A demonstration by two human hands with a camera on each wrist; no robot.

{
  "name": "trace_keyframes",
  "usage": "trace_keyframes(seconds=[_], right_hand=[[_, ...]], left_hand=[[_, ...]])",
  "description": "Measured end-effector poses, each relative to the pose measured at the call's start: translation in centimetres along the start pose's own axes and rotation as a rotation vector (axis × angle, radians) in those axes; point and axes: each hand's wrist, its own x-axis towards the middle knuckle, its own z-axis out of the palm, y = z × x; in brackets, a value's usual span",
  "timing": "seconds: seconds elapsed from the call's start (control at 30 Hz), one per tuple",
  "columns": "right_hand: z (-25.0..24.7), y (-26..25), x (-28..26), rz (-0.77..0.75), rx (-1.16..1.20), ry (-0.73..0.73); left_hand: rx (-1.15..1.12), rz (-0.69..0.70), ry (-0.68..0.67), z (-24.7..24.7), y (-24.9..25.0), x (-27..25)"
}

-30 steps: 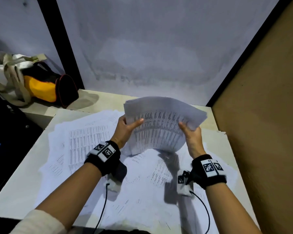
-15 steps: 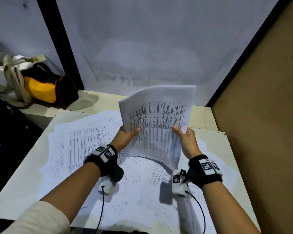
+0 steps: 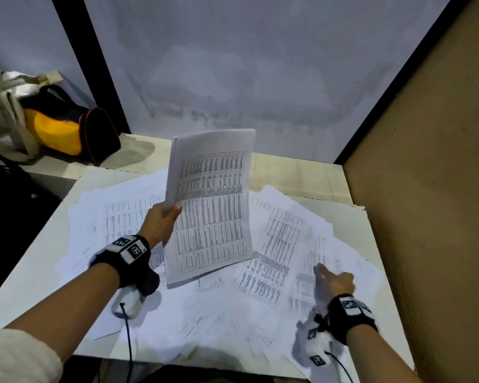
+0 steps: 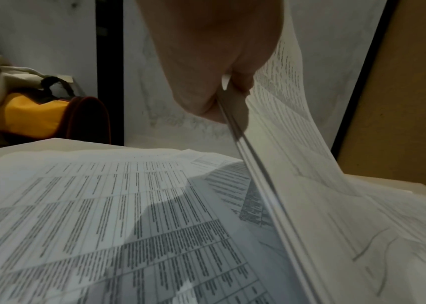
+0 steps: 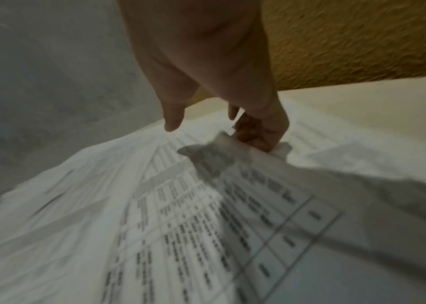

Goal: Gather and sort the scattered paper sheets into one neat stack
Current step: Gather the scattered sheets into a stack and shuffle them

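right hand (image 3: 334, 280) has let go of the stack (image 3: 210, 205) and now pinches a loose sheet (image 5: 206, 205) on the table (image 3: 25, 272), near right. left hand (image 3: 161, 222) alone clamps the stack upright above the table's middle. gathering resumes; many sheets remain scattered.

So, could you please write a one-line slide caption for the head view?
Left hand holds the gathered stack upright while the right hand reaches for loose sheets on the table.

One held stack (image 3: 210, 205), many loose sheets (image 3: 271, 261), one bag (image 3: 58, 128).
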Motion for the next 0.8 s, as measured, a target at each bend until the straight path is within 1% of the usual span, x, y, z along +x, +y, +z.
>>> trace_keyframes(seconds=[0.1,0.2,0.27,0.33,0.37,0.4,0.47,0.5,0.57,0.6,0.63,0.67,0.7,0.77,0.8], right_hand=[[3.0,-2.1,-2.1,0.009,0.124,-0.102],[4.6,-4.2,-3.1,-0.007,0.129,-0.22],[5.2,-4.5,-3.4,-0.011,0.153,-0.252],[5.3,-4.4,-3.2,-0.014,0.157,-0.268],[5.3,-4.3,-2.8,-0.019,0.181,-0.249],[5.0,-4.0,-2.7,-0.018,0.208,-0.218],[4.3,-3.5,-2.4,-0.027,0.239,-0.104],[4.0,-3.1,-1.9,-0.047,0.26,-0.078],[3.9,-2.6,-1.8,-0.073,0.279,-0.187],[3.9,-2.7,-2.3,-0.057,0.281,-0.256],[4.4,-2.5,-1.6,-0.084,0.263,-0.265],[4.6,-3.0,-2.3,-0.082,0.22,-0.251],[5.2,-3.0,-1.6,-0.115,0.189,-0.234],[5.9,-3.4,-1.5,-0.134,0.189,-0.334],[6.5,-3.4,-1.3,-0.138,0.2,-0.332]], left_hand=[[-0.016,-0.011,0.01,0.2,-0.2,-0.2],[-0.031,-0.019,0.004,0.1,-0.3,-0.6],[-0.034,-0.035,0.003,0.0,-0.7,-0.7],[-0.044,-0.051,0.016,-0.2,-1.0,-0.8],[-0.047,-0.054,0.02,-0.4,-1.1,-0.8],[-0.048,-0.052,0.021,-0.4,-1.2,-0.8],[-0.051,-0.053,0.031,-0.7,-1.2,-0.8],[-0.047,-0.057,0.041,-0.8,-1.1,-0.9],[-0.042,-0.063,0.054,-1.0,-1.0,-1.1],[-0.041,-0.066,0.054,-1.0,-1.0,-1.1],[-0.043,-0.065,0.052,-0.9,-0.9,-1.2],[-0.047,-0.062,0.049,-0.9,-0.9,-1.3],[-0.05,-0.057,0.046,-0.8,-0.9,-1.3],[-0.058,-0.051,0.035,-0.7,-0.7,-1.4],[-0.061,-0.051,0.026,-0.6,-0.5,-1.5]])
